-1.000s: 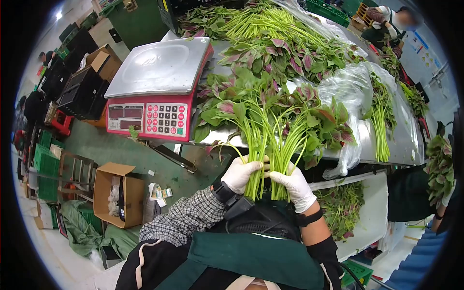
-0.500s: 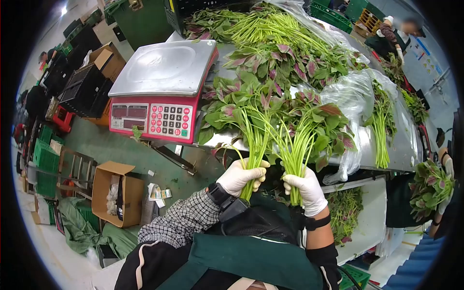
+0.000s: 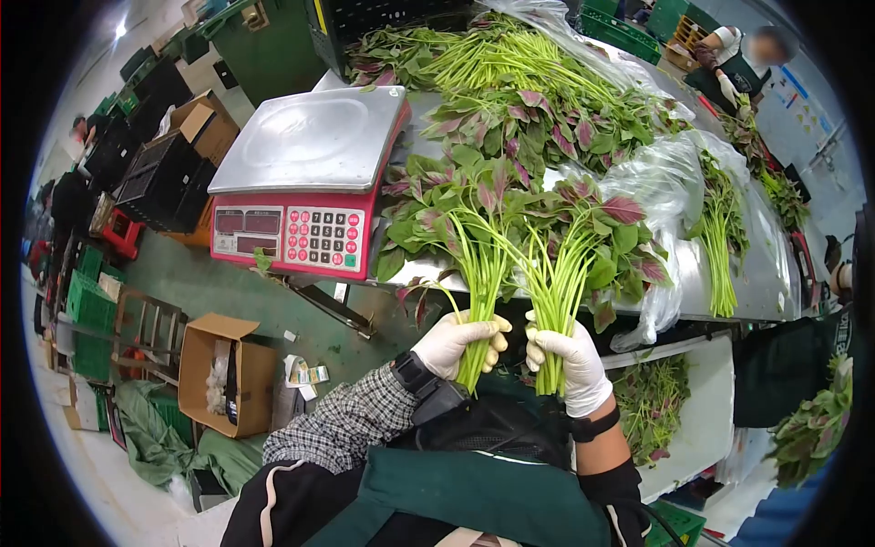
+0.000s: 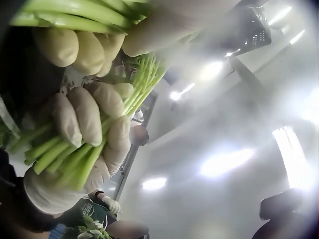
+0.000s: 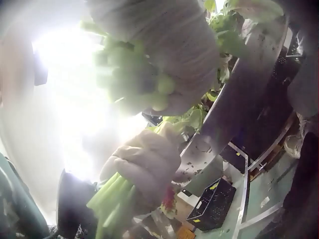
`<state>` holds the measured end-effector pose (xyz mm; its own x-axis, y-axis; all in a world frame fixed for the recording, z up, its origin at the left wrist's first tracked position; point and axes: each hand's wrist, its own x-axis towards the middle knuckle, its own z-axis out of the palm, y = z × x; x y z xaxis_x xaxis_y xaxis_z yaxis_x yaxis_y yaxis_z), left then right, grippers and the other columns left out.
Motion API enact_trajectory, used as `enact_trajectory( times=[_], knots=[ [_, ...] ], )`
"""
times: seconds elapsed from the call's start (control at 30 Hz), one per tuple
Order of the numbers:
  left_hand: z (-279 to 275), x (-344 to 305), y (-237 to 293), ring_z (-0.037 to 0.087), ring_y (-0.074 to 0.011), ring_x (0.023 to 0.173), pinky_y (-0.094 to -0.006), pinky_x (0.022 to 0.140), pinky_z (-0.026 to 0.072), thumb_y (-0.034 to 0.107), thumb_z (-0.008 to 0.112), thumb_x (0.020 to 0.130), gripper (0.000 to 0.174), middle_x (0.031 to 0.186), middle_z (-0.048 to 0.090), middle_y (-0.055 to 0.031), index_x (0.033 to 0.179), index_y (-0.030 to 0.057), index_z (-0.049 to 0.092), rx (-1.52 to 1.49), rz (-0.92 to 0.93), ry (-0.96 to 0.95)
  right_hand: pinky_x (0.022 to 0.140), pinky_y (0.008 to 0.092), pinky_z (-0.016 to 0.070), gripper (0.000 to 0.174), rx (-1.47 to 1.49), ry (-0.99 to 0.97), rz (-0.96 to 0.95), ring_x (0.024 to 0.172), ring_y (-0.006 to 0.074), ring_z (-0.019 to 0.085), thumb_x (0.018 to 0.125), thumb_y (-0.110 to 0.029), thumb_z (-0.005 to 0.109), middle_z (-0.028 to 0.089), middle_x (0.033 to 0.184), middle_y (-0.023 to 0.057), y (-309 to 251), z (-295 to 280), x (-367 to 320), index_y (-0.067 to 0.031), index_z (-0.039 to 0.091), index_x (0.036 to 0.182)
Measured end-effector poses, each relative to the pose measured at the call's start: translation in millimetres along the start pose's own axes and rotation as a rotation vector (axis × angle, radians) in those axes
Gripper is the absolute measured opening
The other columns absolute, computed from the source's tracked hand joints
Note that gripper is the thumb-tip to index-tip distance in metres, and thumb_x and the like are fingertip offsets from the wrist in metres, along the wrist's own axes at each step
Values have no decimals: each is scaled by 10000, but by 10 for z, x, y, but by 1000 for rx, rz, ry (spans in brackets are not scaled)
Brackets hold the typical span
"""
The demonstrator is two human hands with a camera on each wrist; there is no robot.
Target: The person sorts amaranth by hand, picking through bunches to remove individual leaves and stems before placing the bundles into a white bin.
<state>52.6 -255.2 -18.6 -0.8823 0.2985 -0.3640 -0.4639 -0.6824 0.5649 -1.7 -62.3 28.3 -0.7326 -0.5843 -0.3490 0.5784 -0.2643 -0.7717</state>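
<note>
In the head view, my gloved left hand [image 3: 458, 344] grips the stems of one leafy bunch [image 3: 482, 264], fingers curled round them. My gloved right hand [image 3: 574, 363] grips a second bunch [image 3: 559, 278] beside it. Green stems fan up to green and purple leaves over the table's front edge. The cut ends stick out below both hands. The left wrist view shows the right hand [image 4: 89, 129] wrapped round its stems [image 4: 70, 162]; the right wrist view shows the left hand [image 5: 144, 159] round its own stems [image 5: 112, 199], partly blurred.
A red scale [image 3: 292, 232] stands at the table's left. Behind the bunches lies a large heap of greens [image 3: 519, 68], with clear plastic [image 3: 652, 182] and another bunch [image 3: 720, 264] at the right. Below are a white bin [image 3: 711, 410] and a cardboard box [image 3: 251, 387]. Another person [image 3: 734, 73] stands far right.
The hands, close together a second ago, moved apart with a bunch in each. Since half a second ago they have come slightly closer. The bunch at the far right edge has shifted lower.
</note>
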Motion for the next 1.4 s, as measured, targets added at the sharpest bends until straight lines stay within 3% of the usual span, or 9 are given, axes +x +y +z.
enact_trajectory(
  times=[0.1, 0.33, 0.5, 0.63, 0.97, 1.17, 1.3, 1.4],
  knots=[
    [-3, -26, 67, 547, -165, 535, -259, 485, 450, 171, 540, 894, 231, 716, 594, -93, 1035, -13, 547, -24, -21, -90, 531, 275, 460, 338, 53, -27, -91, 589, 134, 526, 775, 20, 563, 595, 917, 118, 57, 65, 68, 35, 480, 1102],
    [-12, -61, 152, 512, -152, 483, -253, 454, 423, 184, 540, 899, 207, 676, 575, -73, 998, 3, 548, 72, -73, -103, 557, 254, 456, 316, -119, 101, -269, 608, 132, 532, 766, 44, 564, 609, 903, 111, 267, 214, 371, 53, 491, 1073],
    [-11, -68, 156, 513, -147, 483, -255, 454, 423, 182, 535, 901, 188, 678, 579, -71, 988, 17, 552, 87, -93, -79, 535, 237, 435, 246, -238, 197, -372, 583, 91, 520, 773, -9, 594, 547, 744, 21, 340, 318, 434, 21, 533, 1009],
    [-25, -20, 117, 514, -149, 485, -259, 452, 423, 182, 535, 901, 186, 687, 581, -71, 986, 17, 554, 62, -60, -88, 463, 217, 403, 239, -339, 193, -296, 510, 78, 487, 756, -2, 588, 534, 682, 19, 282, 247, 364, 28, 530, 986],
    [-58, -9, 31, 555, -151, 529, -253, 467, 458, 135, 562, 882, 203, 742, 598, -76, 1022, -11, 555, 53, 14, -40, 470, 223, 418, 305, -483, 145, -90, 532, 91, 495, 752, -21, 591, 541, 754, 29, -25, -73, 1, 27, 525, 1046],
    [-5, -29, 12, 597, -151, 601, -266, 519, 503, 101, 581, 866, 221, 808, 620, -94, 1050, -19, 560, 74, 60, -7, 479, 200, 415, 294, -548, 157, -114, 542, 63, 486, 779, -57, 611, 529, 728, 0, 7, -82, -29, -1, 515, 1052],
    [62, 101, -140, 619, -172, 726, -281, 612, 527, 92, 575, 868, 234, 907, 627, -111, 1070, -24, 567, -6, 130, 58, 498, 213, 434, 320, -411, 71, -47, 565, 84, 502, 788, -40, 613, 555, 818, 25, 93, 22, -83, 7, 513, 1088],
    [151, 142, -187, 606, -148, 677, -272, 592, 523, 100, 587, 864, 200, 883, 625, -88, 1032, -8, 582, -39, 183, 126, 515, 218, 442, 308, -300, 79, -64, 560, 87, 505, 800, -58, 616, 556, 817, 25, 133, 46, -72, 5, 517, 1085]
  ],
)
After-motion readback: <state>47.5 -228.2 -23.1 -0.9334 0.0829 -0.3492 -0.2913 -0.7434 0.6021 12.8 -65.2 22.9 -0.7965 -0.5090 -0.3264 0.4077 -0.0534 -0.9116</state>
